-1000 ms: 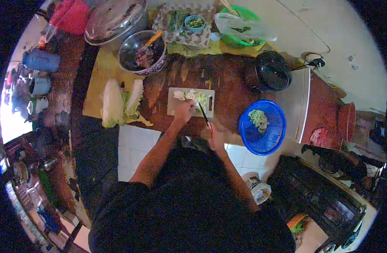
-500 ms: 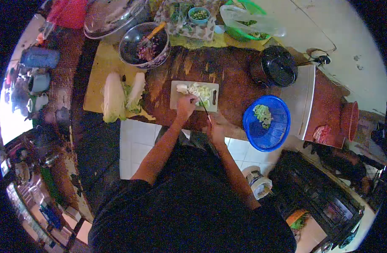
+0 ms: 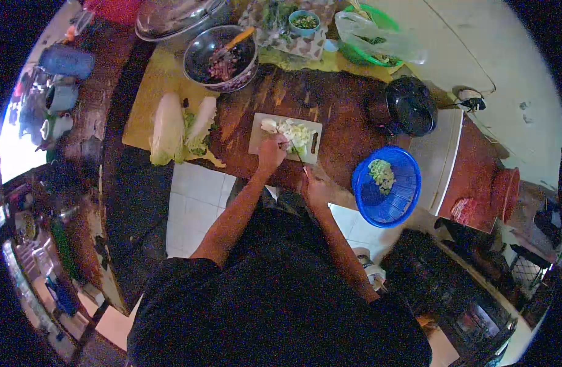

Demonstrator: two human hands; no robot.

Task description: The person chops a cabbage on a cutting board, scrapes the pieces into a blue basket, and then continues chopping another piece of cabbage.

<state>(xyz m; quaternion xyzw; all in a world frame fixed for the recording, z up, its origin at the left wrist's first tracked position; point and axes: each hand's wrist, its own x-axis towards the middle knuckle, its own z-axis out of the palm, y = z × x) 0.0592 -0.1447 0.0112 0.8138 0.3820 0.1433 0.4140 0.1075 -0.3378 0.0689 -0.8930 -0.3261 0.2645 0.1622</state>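
A white cutting board (image 3: 256, 142) lies on the brown table and bears chopped pale cabbage (image 3: 296, 133), with a larger white piece at its upper left. My right hand (image 3: 315, 188) is closed round the handle of a knife (image 3: 300, 156) at the board's lower edge, the blade slanting up-left over the board. My left hand (image 3: 272, 151) rests on the board's lower left, fingers bent beside the blade's tip; what they press on is too small to tell. To the right, a blue basket (image 3: 386, 211) holds chopped green pieces (image 3: 381, 175).
Two cabbage pieces (image 3: 168, 128) lie at the left. Behind stand a steel bowl (image 3: 198, 76) with an orange-handled utensil, a small blue bowl (image 3: 305, 22) on an egg tray and a green basket (image 3: 360, 54). A black pot (image 3: 409, 107) stands at the right.
The camera view has shifted and turned slightly. Both hands remain at the board, with the knife still in my right hand and its blade at a similar slant.
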